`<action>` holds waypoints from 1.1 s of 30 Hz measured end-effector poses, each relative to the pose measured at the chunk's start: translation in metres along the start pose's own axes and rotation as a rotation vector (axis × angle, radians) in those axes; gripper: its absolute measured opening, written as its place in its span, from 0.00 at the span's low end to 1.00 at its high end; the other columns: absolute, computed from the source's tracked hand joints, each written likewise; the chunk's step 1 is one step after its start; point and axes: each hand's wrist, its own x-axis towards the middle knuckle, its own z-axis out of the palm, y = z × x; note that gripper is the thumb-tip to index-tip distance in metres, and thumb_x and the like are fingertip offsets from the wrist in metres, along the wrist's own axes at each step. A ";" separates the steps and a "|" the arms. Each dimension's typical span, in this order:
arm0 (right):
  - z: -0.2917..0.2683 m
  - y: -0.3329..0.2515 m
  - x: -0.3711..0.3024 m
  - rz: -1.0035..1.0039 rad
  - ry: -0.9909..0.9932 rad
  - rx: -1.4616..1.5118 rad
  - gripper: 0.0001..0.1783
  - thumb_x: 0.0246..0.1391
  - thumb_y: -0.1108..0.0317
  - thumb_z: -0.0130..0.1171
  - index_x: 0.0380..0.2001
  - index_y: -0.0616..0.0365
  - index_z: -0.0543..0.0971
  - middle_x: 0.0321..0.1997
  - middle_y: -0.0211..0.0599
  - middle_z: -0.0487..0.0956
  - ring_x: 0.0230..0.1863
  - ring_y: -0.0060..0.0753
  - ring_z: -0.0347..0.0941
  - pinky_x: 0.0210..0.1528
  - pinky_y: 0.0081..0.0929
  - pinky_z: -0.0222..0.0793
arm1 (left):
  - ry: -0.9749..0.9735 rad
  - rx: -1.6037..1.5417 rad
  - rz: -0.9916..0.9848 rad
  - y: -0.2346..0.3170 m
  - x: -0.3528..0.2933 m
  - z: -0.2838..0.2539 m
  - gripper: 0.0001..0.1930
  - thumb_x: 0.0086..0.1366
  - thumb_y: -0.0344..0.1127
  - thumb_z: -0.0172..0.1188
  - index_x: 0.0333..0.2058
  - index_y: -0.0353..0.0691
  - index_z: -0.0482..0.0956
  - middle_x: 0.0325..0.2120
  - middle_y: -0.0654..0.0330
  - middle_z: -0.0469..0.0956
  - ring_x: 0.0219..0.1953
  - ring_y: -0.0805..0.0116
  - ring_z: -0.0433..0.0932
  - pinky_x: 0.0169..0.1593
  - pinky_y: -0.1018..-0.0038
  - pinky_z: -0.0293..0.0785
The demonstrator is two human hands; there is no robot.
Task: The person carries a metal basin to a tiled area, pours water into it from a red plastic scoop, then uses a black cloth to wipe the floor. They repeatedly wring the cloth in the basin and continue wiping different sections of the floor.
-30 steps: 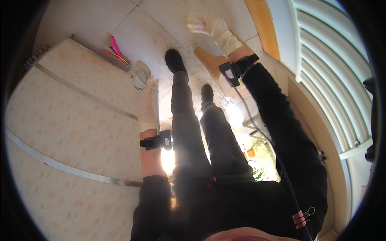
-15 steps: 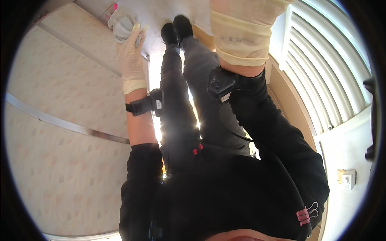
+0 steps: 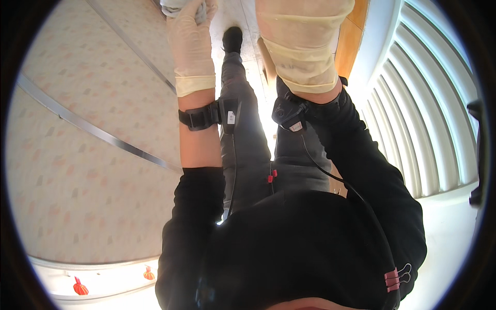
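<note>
My left hand (image 3: 191, 39), in a thin cream glove, is at the top edge of the view with its fingers closed around a crumpled grey-white cloth (image 3: 178, 7). Part of that cloth is cut off by the frame. To its right, my right hand (image 3: 302, 41) wears a looser yellowish glove, bunched in folds at the wrist. Its fingers lie beyond the top edge, so whatever they hold or touch is hidden. Each forearm carries a black strap with a small dark device, the left one (image 3: 199, 118) just below the glove cuff.
A pale, speckled wall panel (image 3: 103, 170) with metal strips fills the left side. White ribbed slats (image 3: 418, 113) curve along the right. Beneath me is a light floor (image 3: 248, 20) with my black shoe (image 3: 232, 39) on it. Red hanging ornaments (image 3: 80, 285) show at lower left.
My left hand and the cloth have shifted right and toward the top edge. One shoe shows instead of two. The view has turned; the wall dial is gone and red ornaments have appeared.
</note>
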 end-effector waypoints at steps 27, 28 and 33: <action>0.174 -0.203 -0.079 0.033 -0.565 -0.028 0.22 0.67 0.56 0.48 0.54 0.62 0.74 0.48 0.39 0.80 0.47 0.38 0.76 0.51 0.36 0.74 | 0.155 -0.506 0.191 0.259 -0.029 0.116 0.19 0.63 0.21 0.61 0.53 0.32 0.76 0.43 0.60 0.80 0.46 0.73 0.77 0.52 0.75 0.74; 0.178 -0.197 -0.083 0.030 -0.573 -0.035 0.23 0.67 0.56 0.48 0.54 0.62 0.74 0.48 0.39 0.80 0.47 0.38 0.76 0.51 0.36 0.74 | 0.207 -0.070 0.346 0.264 -0.035 0.108 0.20 0.63 0.19 0.61 0.54 0.32 0.76 0.43 0.60 0.79 0.45 0.74 0.76 0.52 0.76 0.74; 0.193 -0.184 -0.107 0.037 -0.576 -0.066 0.24 0.68 0.55 0.48 0.55 0.63 0.74 0.47 0.40 0.80 0.46 0.38 0.76 0.50 0.36 0.74 | 0.161 0.007 0.280 0.285 -0.058 0.081 0.24 0.61 0.18 0.63 0.57 0.32 0.74 0.42 0.64 0.79 0.43 0.76 0.75 0.49 0.78 0.73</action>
